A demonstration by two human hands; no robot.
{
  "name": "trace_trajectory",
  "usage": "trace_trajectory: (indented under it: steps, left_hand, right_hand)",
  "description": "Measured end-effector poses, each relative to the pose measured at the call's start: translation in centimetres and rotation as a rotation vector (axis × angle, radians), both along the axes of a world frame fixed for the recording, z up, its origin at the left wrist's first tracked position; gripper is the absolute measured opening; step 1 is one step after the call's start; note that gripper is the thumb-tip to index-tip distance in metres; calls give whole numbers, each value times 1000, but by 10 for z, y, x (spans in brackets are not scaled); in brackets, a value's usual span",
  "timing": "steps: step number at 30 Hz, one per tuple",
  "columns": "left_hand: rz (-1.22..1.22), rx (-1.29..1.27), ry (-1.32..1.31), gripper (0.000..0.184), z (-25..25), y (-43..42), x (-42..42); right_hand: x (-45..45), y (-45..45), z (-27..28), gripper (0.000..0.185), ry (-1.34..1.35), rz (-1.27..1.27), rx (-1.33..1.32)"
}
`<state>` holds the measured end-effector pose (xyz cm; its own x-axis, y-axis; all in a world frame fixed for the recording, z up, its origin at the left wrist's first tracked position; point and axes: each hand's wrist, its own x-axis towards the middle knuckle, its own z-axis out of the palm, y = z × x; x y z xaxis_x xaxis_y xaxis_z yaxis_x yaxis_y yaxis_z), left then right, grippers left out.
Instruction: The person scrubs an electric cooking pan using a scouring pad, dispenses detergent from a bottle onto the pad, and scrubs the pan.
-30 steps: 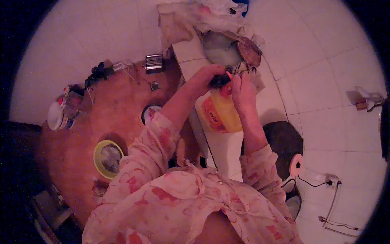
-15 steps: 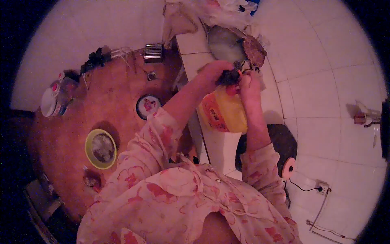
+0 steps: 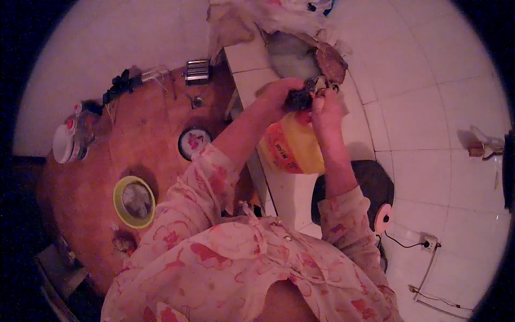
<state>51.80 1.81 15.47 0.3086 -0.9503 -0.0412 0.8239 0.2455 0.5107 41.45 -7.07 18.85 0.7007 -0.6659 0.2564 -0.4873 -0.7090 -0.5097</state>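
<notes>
My left hand [image 3: 285, 91] reaches over the counter, closed round a dark, bunched thing [image 3: 299, 101] whose kind I cannot make out. Right beside it is my right hand [image 3: 328, 107], fingers pinched together at the edge of the dark bunch; what they grip is mostly hidden. A small pale-and-dark piece [image 3: 320, 84] shows above the fingertips. Just below both hands stands a yellow plastic jug [image 3: 300, 145] with an orange-red label, its top partly covered by them. Beyond the hands are a round greyish basin [image 3: 292, 56] and a brown, flat-looking item [image 3: 331, 63].
Plastic bags [image 3: 289, 19] lie at the counter's far end. A black round appliance [image 3: 351, 188] stands near my right forearm, its cord running to a wall socket [image 3: 428, 242]. On the floor are a yellow-green basin [image 3: 119, 206], a round patterned item [image 3: 195, 143] and a metal rack-like box [image 3: 197, 71].
The view has shifted slightly. Both hands stay close together over the jug; the dark bunch has turned a little, and my right fingers sit slightly differently against it.
</notes>
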Motion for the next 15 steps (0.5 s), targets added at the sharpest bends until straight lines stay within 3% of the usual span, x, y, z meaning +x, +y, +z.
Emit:
trace_trajectory:
  steps: [3,5,8,15]
  left_hand:
    - [-28,-66,58,26,-13,-9,4]
    - [-53,-120,103,25,-15,-14,5]
    - [50,46,71,23,-2,-8,0]
    - [-41,-58,187,22,-14,-10,1]
  right_hand:
    - [-3,-2,-4,16,0,29,-22]
    - [-3,0,-3,15,-76,101,-222]
    - [-4,-1,-3,16,-43,34,7]
    - [-8,2,-1,21,-22,64,-85]
